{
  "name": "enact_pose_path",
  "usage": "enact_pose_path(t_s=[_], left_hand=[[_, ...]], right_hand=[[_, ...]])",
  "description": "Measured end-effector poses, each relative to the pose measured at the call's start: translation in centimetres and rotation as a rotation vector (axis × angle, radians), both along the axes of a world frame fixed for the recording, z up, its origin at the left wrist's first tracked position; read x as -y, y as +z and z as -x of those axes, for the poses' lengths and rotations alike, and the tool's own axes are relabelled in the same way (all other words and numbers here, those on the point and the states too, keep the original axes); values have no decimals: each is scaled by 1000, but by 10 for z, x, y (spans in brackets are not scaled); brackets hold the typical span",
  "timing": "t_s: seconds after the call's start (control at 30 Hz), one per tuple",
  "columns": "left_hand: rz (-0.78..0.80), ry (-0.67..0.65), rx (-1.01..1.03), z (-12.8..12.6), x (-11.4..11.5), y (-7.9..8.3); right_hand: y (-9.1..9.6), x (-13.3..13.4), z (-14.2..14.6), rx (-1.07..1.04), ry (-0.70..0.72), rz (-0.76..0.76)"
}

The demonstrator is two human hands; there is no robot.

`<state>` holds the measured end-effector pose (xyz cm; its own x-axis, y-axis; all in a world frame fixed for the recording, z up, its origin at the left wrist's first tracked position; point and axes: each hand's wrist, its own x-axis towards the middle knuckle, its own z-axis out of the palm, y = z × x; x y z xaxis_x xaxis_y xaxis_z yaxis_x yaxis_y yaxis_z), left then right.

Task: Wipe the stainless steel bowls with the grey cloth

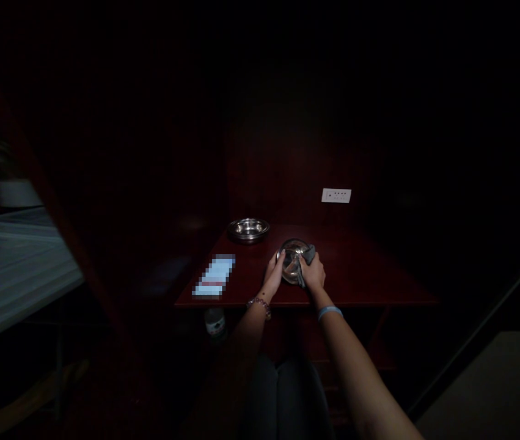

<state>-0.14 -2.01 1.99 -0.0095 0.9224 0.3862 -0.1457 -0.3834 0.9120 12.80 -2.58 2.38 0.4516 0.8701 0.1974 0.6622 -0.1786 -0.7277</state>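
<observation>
Down at the near edge of the dark red table [360,272], my left hand [272,273] is curled around a steel bowl [289,260], fingers gripping its side, and my right hand [311,273] clenches a grey cloth [308,260] against its right rim. Just left sits a pixelated flat thing [214,276] — can't tell what — then a second steel dish [248,229] further back, and a white wall plate [336,195] above.

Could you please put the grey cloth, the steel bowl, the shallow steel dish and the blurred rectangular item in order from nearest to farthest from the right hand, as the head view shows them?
1. Grey cloth: under the right hand, on the bowl's right.
2. Steel bowl: just left of that hand.
3–4. Too close to call: shallow steel dish, back left on the table; blurred rectangular item, front left.
</observation>
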Motion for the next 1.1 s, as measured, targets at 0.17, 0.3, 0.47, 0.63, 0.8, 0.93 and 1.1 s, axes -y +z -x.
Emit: enact_pose_path(t_s=[0.17, 0.3, 0.47, 0.63, 0.8, 0.93, 1.1], left_hand=[[11, 43, -3, -1, -7, -6], [4, 69, -41, 0, -10, -10], [49, 147, -88, 2, -15, -11], [39, 194, -106, 1, -16, -11], [45, 193, -101, 1, -17, -12], [-15, 216, -121, 2, -19, -15], [4, 270, -182, 3, -23, -16]], right_hand=[[-2, -1, 1, 13, 19, -17], [0, 0, 2, 5, 15, -19], [4, 3, 3, -11, 61, -3], [5, 1, 4, 26, 95, 42], [4, 0, 3, 8, 70, 23], [1, 0, 2, 23, 46, 13], [-2, -2, 2, 37, 18, 16]])
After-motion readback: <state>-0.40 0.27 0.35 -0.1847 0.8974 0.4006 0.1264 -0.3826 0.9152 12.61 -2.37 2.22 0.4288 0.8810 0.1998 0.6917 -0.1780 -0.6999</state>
